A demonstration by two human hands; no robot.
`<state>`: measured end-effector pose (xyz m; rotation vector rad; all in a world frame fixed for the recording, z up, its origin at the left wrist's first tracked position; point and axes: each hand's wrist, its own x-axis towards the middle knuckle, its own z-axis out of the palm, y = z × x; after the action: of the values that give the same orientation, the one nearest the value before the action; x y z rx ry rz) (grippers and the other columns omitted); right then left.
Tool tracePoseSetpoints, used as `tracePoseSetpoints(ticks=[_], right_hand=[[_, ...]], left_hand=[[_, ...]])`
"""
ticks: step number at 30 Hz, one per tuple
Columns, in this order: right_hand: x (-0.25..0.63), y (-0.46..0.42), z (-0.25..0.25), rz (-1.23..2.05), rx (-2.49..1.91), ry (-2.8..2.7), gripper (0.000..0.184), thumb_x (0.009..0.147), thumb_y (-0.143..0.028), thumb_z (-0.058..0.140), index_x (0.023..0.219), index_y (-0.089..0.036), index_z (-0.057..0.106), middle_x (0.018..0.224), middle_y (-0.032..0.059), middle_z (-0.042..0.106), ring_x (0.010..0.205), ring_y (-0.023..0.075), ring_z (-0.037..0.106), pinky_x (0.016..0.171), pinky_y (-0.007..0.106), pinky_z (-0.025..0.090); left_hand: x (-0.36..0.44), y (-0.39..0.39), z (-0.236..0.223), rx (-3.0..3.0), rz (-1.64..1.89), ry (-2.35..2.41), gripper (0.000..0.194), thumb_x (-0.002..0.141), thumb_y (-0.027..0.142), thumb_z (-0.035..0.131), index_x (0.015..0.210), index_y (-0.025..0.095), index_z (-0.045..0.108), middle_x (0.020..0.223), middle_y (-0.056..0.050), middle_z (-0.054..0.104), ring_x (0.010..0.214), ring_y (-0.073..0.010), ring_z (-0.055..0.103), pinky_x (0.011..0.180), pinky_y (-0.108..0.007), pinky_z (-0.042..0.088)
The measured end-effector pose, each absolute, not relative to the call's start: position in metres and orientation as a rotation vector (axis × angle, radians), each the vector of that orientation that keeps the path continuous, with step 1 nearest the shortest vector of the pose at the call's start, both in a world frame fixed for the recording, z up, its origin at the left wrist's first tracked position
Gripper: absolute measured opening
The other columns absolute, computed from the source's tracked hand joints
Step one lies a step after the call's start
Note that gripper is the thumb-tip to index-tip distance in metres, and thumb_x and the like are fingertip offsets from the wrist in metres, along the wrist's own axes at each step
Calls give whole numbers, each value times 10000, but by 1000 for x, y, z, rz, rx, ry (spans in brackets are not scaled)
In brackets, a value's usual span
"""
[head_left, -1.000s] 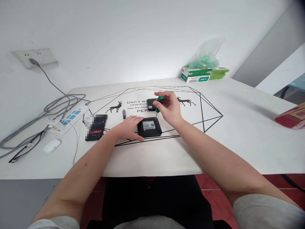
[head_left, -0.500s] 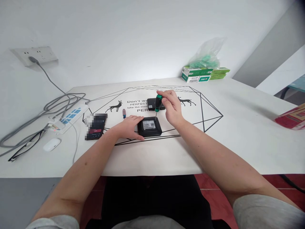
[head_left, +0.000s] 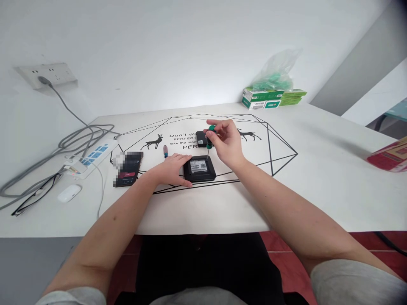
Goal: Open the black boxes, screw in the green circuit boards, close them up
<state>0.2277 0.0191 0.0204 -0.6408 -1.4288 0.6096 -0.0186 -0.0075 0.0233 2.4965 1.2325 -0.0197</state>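
Observation:
A flat black square device (head_left: 199, 167) with a white printed label lies on the table mat. My left hand (head_left: 173, 169) braces it from the left, fingertips at its far corner and thumb along the near edge. In my right hand (head_left: 227, 142) is a green-and-black screwdriver (head_left: 209, 144), held nearly upright with its tip down at the device's upper right corner. The fingers are around the handle, and the index finger stretches over its top. Behind the screwdriver lies a second black device (head_left: 201, 139), partly hidden by my right hand.
A small screwdriver with a clear reddish handle (head_left: 165, 151) lies beyond my left hand. Further left are a phone (head_left: 130, 168), a power strip (head_left: 95, 156) with grey cable, glasses (head_left: 34, 195) and a white case (head_left: 69, 193). Green-and-white boxes (head_left: 262, 98) stand at the back right.
My right hand has shifted slightly left, its fingers now further over the screwdriver handle with the thumb across it. The left hand and the device have stayed in place.

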Motion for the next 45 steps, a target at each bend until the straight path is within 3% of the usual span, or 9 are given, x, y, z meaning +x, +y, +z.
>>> tracePoseSetpoints(ticks=[6, 10, 16, 22, 27, 32, 35, 40, 45], right_hand=[[230, 19, 20, 526, -666, -1450, 245, 942, -452, 781, 968, -275, 615, 1184, 45, 751, 1021, 216, 730, 855, 422, 619], [234, 17, 25, 388, -621, -1547, 66, 992, -321, 664, 1018, -280, 709, 1185, 71, 725, 1146, 258, 694, 826, 428, 612], [238, 22, 25, 259, -644, -1667, 318, 912, -148, 609, 1129, -312, 774, 1097, 61, 644, 1038, 243, 654, 825, 454, 608], [236, 24, 20, 427, -714, -1600, 310, 930, -278, 703, 1236, -325, 728, 1153, 49, 572, 1016, 217, 645, 804, 414, 640], [235, 21, 21, 283, -816, -1593, 354, 848, -352, 851, 1175, -296, 728, 1155, 55, 636, 1014, 240, 639, 797, 431, 627], [239, 22, 17, 435, -667, -1646, 357, 1048, -488, 599, 1357, -339, 698, 1273, 74, 719, 1155, 268, 693, 932, 505, 627], [239, 23, 15, 589, -639, -1619, 385, 1085, -543, 517, 1375, -341, 669, 1219, 63, 758, 1024, 241, 741, 895, 492, 645], [236, 19, 17, 293, -753, -1678, 432, 977, -599, 702, 1279, -291, 684, 1121, 76, 734, 885, 235, 675, 797, 463, 627], [233, 16, 21, 200, -761, -1674, 390, 979, -553, 718, 1258, -285, 666, 1090, 56, 704, 836, 215, 637, 766, 438, 604]], left_hand=[[-18, -8, 24, 2491, -18, 1236, 1218, 753, 806, 786, 1718, 206, 346, 1760, -166, 404, 1633, -416, 317, 1319, -520, 310], [-18, -7, 23, 2481, -20, 1239, 1246, 741, 834, 780, 1724, 207, 340, 1771, -167, 385, 1641, -435, 300, 1325, -541, 299], [-18, -9, 23, 2466, -11, 1235, 1246, 745, 823, 783, 1726, 198, 337, 1767, -165, 391, 1641, -432, 299, 1322, -547, 315], [-18, -9, 25, 2482, -15, 1238, 1239, 746, 821, 778, 1724, 202, 337, 1766, -179, 388, 1635, -425, 312, 1320, -557, 308], [-19, -8, 23, 2503, -1, 1219, 1230, 749, 819, 778, 1721, 204, 341, 1752, -176, 413, 1626, -426, 329, 1309, -551, 325], [-19, -8, 23, 2497, -21, 1228, 1237, 761, 835, 759, 1730, 202, 323, 1768, -175, 388, 1632, -433, 316, 1311, -550, 317], [-19, -8, 23, 2504, -18, 1220, 1213, 775, 821, 760, 1729, 214, 323, 1771, -164, 384, 1636, -416, 311, 1316, -531, 308], [-18, -10, 25, 2500, -27, 1226, 1198, 782, 800, 767, 1724, 204, 327, 1773, -163, 379, 1638, -404, 303, 1327, -505, 290], [-18, -10, 26, 2490, -16, 1223, 1203, 777, 797, 769, 1721, 195, 328, 1770, -166, 385, 1633, -413, 311, 1316, -517, 312]])
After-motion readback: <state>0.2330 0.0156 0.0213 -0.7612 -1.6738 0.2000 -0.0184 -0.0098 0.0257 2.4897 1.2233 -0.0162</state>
